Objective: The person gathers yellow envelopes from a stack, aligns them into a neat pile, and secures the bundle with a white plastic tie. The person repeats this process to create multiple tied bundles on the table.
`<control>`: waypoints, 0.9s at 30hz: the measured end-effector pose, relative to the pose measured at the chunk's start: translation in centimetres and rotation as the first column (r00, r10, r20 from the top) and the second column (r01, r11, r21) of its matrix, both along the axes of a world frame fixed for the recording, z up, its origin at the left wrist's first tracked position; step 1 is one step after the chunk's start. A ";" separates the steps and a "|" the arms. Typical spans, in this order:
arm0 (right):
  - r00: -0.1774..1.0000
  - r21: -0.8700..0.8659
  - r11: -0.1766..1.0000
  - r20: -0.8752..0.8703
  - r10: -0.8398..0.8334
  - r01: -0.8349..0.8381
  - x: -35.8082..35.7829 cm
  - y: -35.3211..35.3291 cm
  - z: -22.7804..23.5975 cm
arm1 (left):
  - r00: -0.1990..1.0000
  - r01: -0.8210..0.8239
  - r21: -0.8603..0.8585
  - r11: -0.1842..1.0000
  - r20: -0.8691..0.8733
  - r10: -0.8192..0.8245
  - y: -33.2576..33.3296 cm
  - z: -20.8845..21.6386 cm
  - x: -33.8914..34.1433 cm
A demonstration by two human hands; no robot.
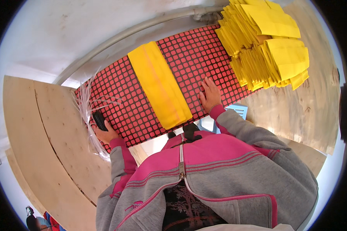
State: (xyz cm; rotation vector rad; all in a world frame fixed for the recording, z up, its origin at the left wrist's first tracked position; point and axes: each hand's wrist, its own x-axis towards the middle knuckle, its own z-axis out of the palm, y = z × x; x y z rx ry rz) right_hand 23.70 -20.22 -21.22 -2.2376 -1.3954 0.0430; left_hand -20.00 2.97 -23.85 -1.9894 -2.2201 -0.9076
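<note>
A long folded yellow cloth (160, 85) lies across a red mat with a black grid pattern (196, 54). My right hand (209, 93) rests flat, fingers apart, on the mat just right of the cloth. At the mat's left end, my left hand (105, 133) grips a small black object (100, 120), next to a bundle of thin clear plastic strips (89, 111).
A big pile of folded yellow cloths (270, 42) sits at the top right on a plywood board (308, 111). More plywood (46, 142) lies to the left. A grey metal pipe (138, 29) runs behind the mat. A light blue plastic item (239, 111) shows below my right hand.
</note>
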 end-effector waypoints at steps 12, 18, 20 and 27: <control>0.996 0.082 0.997 0.082 -0.022 0.015 -0.7 -0.3 -1.1 | 0.991 0.064 0.055 0.996 0.112 -0.069 -1.1 0.1 -0.4; 0.991 0.130 0.991 0.132 -0.015 -0.002 -0.6 -0.4 -1.4 | 0.974 0.226 -0.129 0.966 -0.004 -0.228 -7.9 1.4 1.0; 0.990 0.123 0.992 0.141 -0.018 0.000 -0.6 -0.4 -1.6 | 0.942 0.337 -0.148 0.930 0.050 -0.333 -9.9 2.0 1.6; 0.991 0.092 0.995 0.128 -0.034 0.022 -0.8 -0.5 -1.9 | 0.850 0.526 -0.060 0.849 0.007 -0.526 -10.1 4.8 2.4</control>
